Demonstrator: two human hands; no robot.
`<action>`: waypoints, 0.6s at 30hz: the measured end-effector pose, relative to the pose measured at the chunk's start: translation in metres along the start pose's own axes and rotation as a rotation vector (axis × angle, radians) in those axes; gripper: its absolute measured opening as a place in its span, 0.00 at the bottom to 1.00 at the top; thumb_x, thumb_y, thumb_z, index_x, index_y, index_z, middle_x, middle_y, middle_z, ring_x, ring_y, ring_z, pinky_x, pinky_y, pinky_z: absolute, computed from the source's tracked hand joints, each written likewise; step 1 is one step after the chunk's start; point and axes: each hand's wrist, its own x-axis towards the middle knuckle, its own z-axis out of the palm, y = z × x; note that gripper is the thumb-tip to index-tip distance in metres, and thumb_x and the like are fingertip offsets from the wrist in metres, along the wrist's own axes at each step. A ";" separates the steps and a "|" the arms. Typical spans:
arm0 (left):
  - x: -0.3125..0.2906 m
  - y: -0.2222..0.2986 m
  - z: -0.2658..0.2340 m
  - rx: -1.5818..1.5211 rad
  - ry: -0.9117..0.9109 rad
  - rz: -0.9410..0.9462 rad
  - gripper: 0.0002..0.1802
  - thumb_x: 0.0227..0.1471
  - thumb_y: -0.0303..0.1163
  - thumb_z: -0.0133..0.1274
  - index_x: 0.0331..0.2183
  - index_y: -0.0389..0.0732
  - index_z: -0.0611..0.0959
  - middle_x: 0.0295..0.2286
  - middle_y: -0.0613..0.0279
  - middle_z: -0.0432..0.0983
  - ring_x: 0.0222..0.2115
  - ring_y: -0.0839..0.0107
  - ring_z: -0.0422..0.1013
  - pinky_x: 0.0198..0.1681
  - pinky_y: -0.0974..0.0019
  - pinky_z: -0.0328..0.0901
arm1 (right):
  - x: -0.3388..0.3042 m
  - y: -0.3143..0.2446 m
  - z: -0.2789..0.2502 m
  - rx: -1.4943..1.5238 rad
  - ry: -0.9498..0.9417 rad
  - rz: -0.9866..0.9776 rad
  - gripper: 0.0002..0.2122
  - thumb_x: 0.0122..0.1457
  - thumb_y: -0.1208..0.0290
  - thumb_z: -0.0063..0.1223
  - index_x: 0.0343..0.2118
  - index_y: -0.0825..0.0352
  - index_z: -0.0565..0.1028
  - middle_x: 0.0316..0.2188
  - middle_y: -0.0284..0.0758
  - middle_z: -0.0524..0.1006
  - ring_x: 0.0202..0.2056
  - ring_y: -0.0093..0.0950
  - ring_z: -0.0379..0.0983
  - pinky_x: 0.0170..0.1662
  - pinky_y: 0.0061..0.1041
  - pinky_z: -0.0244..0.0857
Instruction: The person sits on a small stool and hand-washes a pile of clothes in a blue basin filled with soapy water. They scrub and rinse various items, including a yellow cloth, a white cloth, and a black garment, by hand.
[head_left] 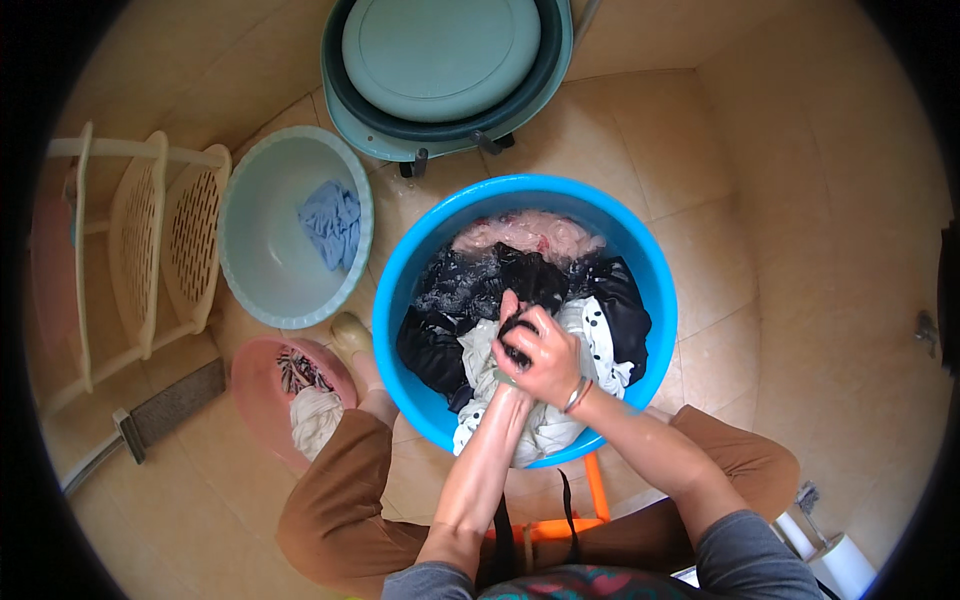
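In the big blue basin in front of me lies wet laundry in water. My right hand is closed round a bunched black garment, with part of the dark cloth showing between the fingers. Pressed against it, my left hand also grips this cloth, though my right hand hides most of its fingers. Below both hands is white cloth with black dots. Further black cloth lies on either side, and pink cloth floats at the far side.
A pale green basin at the left holds a light blue cloth. Nearer stands a pink basin with white and patterned cloth. A folded green tub leans at the back. Left are a cream rack and a floor squeegee.
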 end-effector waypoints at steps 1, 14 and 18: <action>-0.002 0.002 0.001 0.125 0.098 0.130 0.13 0.59 0.41 0.49 0.41 0.43 0.75 0.34 0.63 0.74 0.34 0.68 0.72 0.37 0.66 0.68 | 0.004 0.008 0.006 0.009 -0.046 0.038 0.06 0.45 0.67 0.63 0.24 0.59 0.76 0.28 0.34 0.73 0.27 0.37 0.74 0.28 0.33 0.69; 0.031 0.063 0.026 0.465 0.004 -0.018 0.32 0.63 0.43 0.44 0.64 0.64 0.52 0.62 0.67 0.51 0.59 0.65 0.55 0.58 0.43 0.50 | 0.017 0.152 0.019 -0.394 -0.275 -0.002 0.17 0.54 0.67 0.55 0.47 0.61 0.72 0.46 0.45 0.69 0.47 0.46 0.67 0.46 0.42 0.66; 0.084 0.054 0.020 0.554 0.087 -0.085 0.29 0.62 0.37 0.47 0.62 0.60 0.58 0.57 0.71 0.60 0.56 0.68 0.59 0.55 0.50 0.56 | 0.023 0.185 0.042 -0.435 -0.383 0.095 0.17 0.53 0.73 0.54 0.48 0.64 0.72 0.45 0.48 0.71 0.47 0.46 0.68 0.50 0.41 0.65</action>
